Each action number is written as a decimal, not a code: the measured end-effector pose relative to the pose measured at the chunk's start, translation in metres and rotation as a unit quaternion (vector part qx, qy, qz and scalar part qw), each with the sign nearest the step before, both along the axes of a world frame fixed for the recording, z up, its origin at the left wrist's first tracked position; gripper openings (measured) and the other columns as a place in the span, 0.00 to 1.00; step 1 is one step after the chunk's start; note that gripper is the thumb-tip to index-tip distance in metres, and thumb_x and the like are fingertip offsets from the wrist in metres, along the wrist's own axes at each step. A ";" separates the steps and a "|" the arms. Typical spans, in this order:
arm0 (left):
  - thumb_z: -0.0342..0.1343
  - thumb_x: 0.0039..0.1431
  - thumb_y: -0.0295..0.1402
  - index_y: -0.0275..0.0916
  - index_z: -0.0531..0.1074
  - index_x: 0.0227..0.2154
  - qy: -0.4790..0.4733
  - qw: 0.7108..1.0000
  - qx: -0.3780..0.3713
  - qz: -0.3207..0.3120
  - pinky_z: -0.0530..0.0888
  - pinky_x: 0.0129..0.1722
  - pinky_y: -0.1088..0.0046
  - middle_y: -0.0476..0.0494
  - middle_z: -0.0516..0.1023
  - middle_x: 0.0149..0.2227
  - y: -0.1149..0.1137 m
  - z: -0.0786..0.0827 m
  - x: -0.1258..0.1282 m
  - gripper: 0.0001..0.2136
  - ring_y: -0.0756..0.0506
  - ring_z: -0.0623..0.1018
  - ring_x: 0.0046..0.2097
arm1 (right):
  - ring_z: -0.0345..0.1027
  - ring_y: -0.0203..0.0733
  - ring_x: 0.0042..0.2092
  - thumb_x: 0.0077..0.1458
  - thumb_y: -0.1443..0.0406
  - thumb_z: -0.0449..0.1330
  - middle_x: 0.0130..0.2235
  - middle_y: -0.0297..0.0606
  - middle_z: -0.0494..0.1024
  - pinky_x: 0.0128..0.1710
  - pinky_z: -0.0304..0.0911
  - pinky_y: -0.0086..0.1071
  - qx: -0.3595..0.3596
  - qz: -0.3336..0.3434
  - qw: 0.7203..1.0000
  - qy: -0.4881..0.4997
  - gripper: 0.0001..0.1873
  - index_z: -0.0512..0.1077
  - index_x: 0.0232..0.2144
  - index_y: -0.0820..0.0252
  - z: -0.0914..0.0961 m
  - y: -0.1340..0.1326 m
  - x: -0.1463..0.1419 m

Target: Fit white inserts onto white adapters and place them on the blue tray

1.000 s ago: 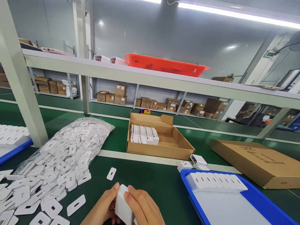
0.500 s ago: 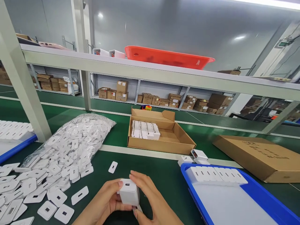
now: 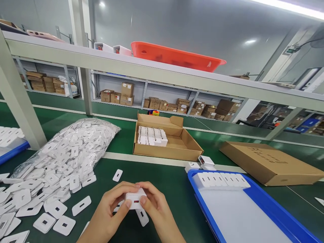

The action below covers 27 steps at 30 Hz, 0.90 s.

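Note:
Both hands hold a white USB charger (image 3: 136, 198) low in the middle of the view, its port side tilted toward me. My left hand (image 3: 111, 209) grips its left side, with the thumb on the port face. My right hand (image 3: 158, 207) has its thumb on the same face and its fingers over the top right. Just below the charger is a white cover plate (image 3: 142, 217) with a slot; whether fingers touch it is unclear. Another white edge shows behind my left fingers. A loose slotted plate (image 3: 117, 175) lies beyond my hands on the green table.
At left, a clear bag (image 3: 86, 141) spills many white plates (image 3: 57, 209). A brown carton (image 3: 167, 152) with white pieces stands ahead. To the right are a blue tray (image 3: 273, 204) with a row of chargers (image 3: 222, 179) and a closed carton (image 3: 275, 162). A shelf beam (image 3: 162, 72) crosses above.
The charger has tipped so its port face turns from upward to facing me. Both hands have closed around it, thumbs now on that face. The view has shifted slightly.

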State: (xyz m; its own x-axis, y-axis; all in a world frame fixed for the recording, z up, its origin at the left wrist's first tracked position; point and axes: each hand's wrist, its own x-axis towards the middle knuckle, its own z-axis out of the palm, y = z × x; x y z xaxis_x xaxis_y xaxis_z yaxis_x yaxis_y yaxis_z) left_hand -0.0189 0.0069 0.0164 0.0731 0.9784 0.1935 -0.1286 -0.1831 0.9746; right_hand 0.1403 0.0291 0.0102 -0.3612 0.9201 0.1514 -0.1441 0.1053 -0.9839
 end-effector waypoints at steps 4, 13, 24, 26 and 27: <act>0.55 0.60 0.49 0.44 0.79 0.38 0.028 0.999 0.028 -0.015 0.73 0.44 0.73 0.41 0.77 0.42 -0.001 -0.002 0.001 0.16 0.40 0.75 0.48 | 0.70 0.40 0.43 0.59 0.53 0.60 0.43 0.40 0.73 0.39 0.68 0.28 0.094 -0.036 0.995 0.010 0.15 0.75 0.43 0.54 -0.007 0.000 -0.003; 0.62 0.49 0.55 0.48 0.66 0.51 -0.050 0.997 -0.061 -0.007 0.74 0.45 0.67 0.41 0.50 0.66 0.008 -0.014 0.001 0.29 0.39 0.72 0.52 | 0.71 0.37 0.40 0.59 0.52 0.59 0.44 0.39 0.75 0.39 0.67 0.26 0.086 -0.055 0.995 -0.012 0.14 0.75 0.39 0.54 -0.006 0.004 0.001; 0.68 0.41 0.52 0.37 0.71 0.47 -0.025 0.989 -0.141 -0.030 0.74 0.40 0.69 0.38 0.78 0.42 0.014 -0.012 -0.005 0.33 0.39 0.76 0.46 | 0.67 0.36 0.35 0.58 0.53 0.60 0.41 0.39 0.70 0.32 0.63 0.27 0.133 -0.090 0.987 -0.005 0.13 0.76 0.35 0.55 -0.014 0.006 0.003; 0.69 0.38 0.55 0.37 0.71 0.48 -0.043 0.985 -0.164 -0.030 0.75 0.41 0.68 0.37 0.79 0.43 0.014 -0.011 -0.002 0.36 0.38 0.77 0.46 | 0.66 0.36 0.35 0.57 0.52 0.60 0.40 0.39 0.70 0.32 0.63 0.27 0.127 -0.096 0.987 -0.002 0.14 0.76 0.34 0.56 -0.014 0.005 0.001; 0.68 0.38 0.56 0.37 0.70 0.50 -0.050 0.983 -0.171 -0.035 0.75 0.42 0.67 0.37 0.80 0.43 0.014 -0.011 -0.001 0.38 0.37 0.78 0.46 | 0.66 0.36 0.35 0.57 0.52 0.60 0.40 0.39 0.70 0.33 0.63 0.27 0.122 -0.094 0.988 -0.003 0.14 0.76 0.34 0.56 -0.014 0.005 0.001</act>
State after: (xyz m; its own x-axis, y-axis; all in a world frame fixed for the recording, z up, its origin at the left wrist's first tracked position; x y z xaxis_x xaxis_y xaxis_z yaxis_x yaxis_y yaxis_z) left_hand -0.0197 0.0209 0.0054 0.1390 0.9809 -0.1362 -0.2269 0.1654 0.9598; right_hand 0.1410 0.0338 -0.0037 -0.1893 0.9072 0.3758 -0.0945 0.3641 -0.9266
